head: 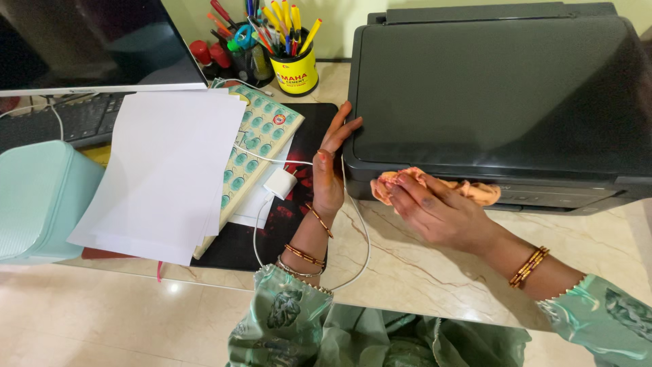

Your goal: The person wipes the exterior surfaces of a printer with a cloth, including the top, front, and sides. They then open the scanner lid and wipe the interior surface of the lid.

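Nearest, on the marble table [421,272] in front of the printer [496,88]: right hand [441,214], fingers curled over a crumpled orange cloth [475,190] and pressing it against the printer's lower front edge, towards its left end. Cloth bunched between fingertips and the dark plastic, touching both.

Just left of the printer's front corner: left hand [329,173], open and flat, fingers spread, palm against the printer's left side as if bracing it. Holding nothing.

Step in hand, judged from the posture: wiping along the printer's front. For a further stroke along that edge: steady pressure through the cloth, bracing hand kept in place, care for the white cable [356,224] looping under the left wrist.

Left of the printer, a little farther: small white charger plug [280,183] on a dark mat [309,129], beside a card printed with green rounds [261,136] and loose white paper sheets [170,170] lying over it. Well left of the printer: a mint-green box [37,197].

Farthest, beyond the printer's left rear corner: a yellow pen cup [295,71] crammed with pens, a keyboard [81,119] and a monitor [88,41].
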